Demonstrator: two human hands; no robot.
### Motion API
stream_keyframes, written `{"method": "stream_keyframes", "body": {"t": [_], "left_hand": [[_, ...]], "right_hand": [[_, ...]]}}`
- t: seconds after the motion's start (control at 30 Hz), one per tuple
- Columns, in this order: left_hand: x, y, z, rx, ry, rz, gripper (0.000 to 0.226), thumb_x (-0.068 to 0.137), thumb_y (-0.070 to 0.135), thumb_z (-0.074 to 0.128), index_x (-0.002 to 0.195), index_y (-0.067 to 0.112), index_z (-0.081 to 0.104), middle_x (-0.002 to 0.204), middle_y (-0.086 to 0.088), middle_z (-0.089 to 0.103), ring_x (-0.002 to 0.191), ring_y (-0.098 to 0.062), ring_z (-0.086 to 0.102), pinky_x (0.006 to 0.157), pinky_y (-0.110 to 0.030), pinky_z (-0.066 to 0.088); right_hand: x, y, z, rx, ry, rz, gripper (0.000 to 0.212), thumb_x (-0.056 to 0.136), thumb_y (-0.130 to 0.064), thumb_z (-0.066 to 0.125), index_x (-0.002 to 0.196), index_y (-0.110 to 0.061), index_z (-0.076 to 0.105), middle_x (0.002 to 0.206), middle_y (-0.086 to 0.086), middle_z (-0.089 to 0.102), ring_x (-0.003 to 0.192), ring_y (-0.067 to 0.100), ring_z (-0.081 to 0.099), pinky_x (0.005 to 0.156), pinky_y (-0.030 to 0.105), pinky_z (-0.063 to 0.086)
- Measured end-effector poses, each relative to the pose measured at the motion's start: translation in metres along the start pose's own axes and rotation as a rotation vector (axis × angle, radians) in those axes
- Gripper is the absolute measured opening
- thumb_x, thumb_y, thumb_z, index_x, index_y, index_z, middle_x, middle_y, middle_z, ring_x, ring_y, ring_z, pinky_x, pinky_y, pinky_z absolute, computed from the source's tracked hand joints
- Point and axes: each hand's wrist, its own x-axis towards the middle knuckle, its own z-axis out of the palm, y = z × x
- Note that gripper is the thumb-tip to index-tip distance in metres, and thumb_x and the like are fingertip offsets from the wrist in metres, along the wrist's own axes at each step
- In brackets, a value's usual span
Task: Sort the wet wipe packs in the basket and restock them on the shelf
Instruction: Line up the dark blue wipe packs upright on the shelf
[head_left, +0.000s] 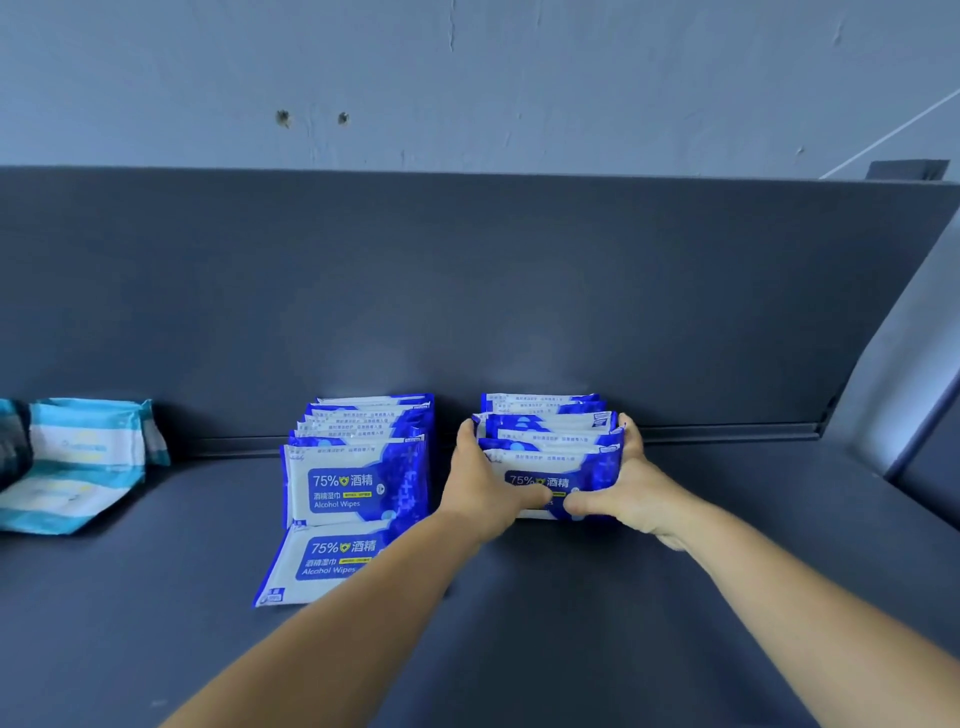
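Both hands, left hand (485, 480) and right hand (626, 488), clasp the right row of blue packs (550, 441) on the dark shelf (727, 519). The packs stand upright, apparently long axis left-to-right, fronts facing the camera, beside the left row (358, 467).

— What sort of place is this?

— A shop or its stockroom, by the look of it. There's a dark grey metal shelf (675, 571) with a tall back panel (467, 291), like store shelving.

— Anything on it?

— Many identical blue wipe packs (358, 483) standing in two neat rows, fronts facing out, as goods on display. Teal packs (83, 457) of another kind lie further left.

— And behind?

— A bare grey concrete wall (519, 78) with two drill holes (311, 118), unfinished, more storeroom than home.
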Motion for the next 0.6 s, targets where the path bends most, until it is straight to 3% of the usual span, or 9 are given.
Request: {"method": "stream_keyframes", "body": {"t": [0.07, 0.13, 0.2, 0.27, 0.4, 0.5, 0.6], "left_hand": [[-0.002, 0.005, -0.003, 0.017, 0.044, 0.027, 0.114, 0.063, 0.014, 0.087, 0.149, 0.019, 0.012, 0.135, 0.008, 0.047, 0.119, -0.009, 0.05, 0.099, -0.023, 0.041], [-0.005, 0.004, -0.002, -0.025, 0.018, 0.047, 0.1, 0.065, 0.01, 0.086, 0.14, 0.03, 0.023, 0.127, 0.012, 0.052, 0.108, -0.002, 0.057, 0.089, -0.015, 0.047], [-0.007, 0.0, 0.002, -0.036, -0.055, 0.084, 0.081, 0.063, 0.003, 0.085, 0.109, 0.044, 0.033, 0.112, 0.014, 0.061, 0.092, 0.006, 0.062, 0.071, -0.008, 0.049], [-0.004, -0.004, 0.006, -0.034, -0.066, 0.119, 0.079, 0.058, 0.004, 0.089, 0.101, 0.043, 0.035, 0.111, 0.012, 0.064, 0.096, 0.004, 0.063, 0.075, -0.012, 0.051], [0.0, -0.002, 0.001, -0.003, -0.041, 0.112, 0.077, 0.061, 0.009, 0.087, 0.112, 0.037, 0.037, 0.107, 0.013, 0.065, 0.098, 0.0, 0.064, 0.09, -0.023, 0.051], [0.002, 0.001, -0.001, 0.065, -0.057, 0.111, 0.082, 0.063, 0.013, 0.087, 0.123, 0.032, 0.034, 0.107, 0.015, 0.064, 0.096, -0.003, 0.063, 0.088, -0.025, 0.05], [0.0, 0.005, -0.003, 0.101, -0.06, 0.091, 0.103, 0.065, 0.017, 0.087, 0.14, 0.031, 0.018, 0.113, 0.018, 0.058, 0.098, -0.005, 0.059, 0.09, -0.029, 0.05]], "right_hand": [[0.0, -0.003, -0.002, 0.023, 0.024, 0.025, 0.14, 0.052, -0.021, 0.086, 0.148, -0.036, -0.015, 0.129, -0.024, 0.046, 0.117, 0.007, 0.052, 0.101, 0.029, 0.041], [-0.002, -0.002, -0.002, 0.09, 0.087, 0.022, 0.135, 0.062, -0.013, 0.085, 0.149, -0.033, -0.017, 0.13, -0.023, 0.037, 0.117, 0.008, 0.048, 0.095, 0.026, 0.038], [-0.004, -0.002, 0.004, 0.134, 0.057, -0.037, 0.123, 0.063, -0.004, 0.083, 0.149, -0.036, 0.0, 0.128, -0.022, 0.05, 0.11, 0.007, 0.057, 0.089, 0.026, 0.043], [-0.001, 0.0, 0.009, 0.123, -0.002, -0.076, 0.11, 0.058, -0.003, 0.087, 0.139, -0.036, 0.02, 0.114, -0.019, 0.065, 0.102, 0.006, 0.065, 0.086, 0.027, 0.05], [-0.001, -0.001, 0.007, 0.17, -0.025, -0.053, 0.111, 0.065, -0.007, 0.08, 0.147, -0.03, 0.009, 0.108, -0.022, 0.066, 0.105, 0.005, 0.064, 0.097, 0.027, 0.046], [-0.004, -0.002, 0.011, 0.134, -0.006, -0.079, 0.09, 0.071, 0.001, 0.074, 0.14, -0.029, 0.024, 0.107, -0.022, 0.066, 0.101, 0.004, 0.066, 0.095, 0.029, 0.05], [-0.007, -0.003, 0.013, 0.094, 0.074, -0.06, 0.098, 0.067, -0.014, 0.081, 0.141, -0.034, 0.021, 0.117, -0.017, 0.064, 0.102, 0.005, 0.065, 0.095, 0.032, 0.05]]}}
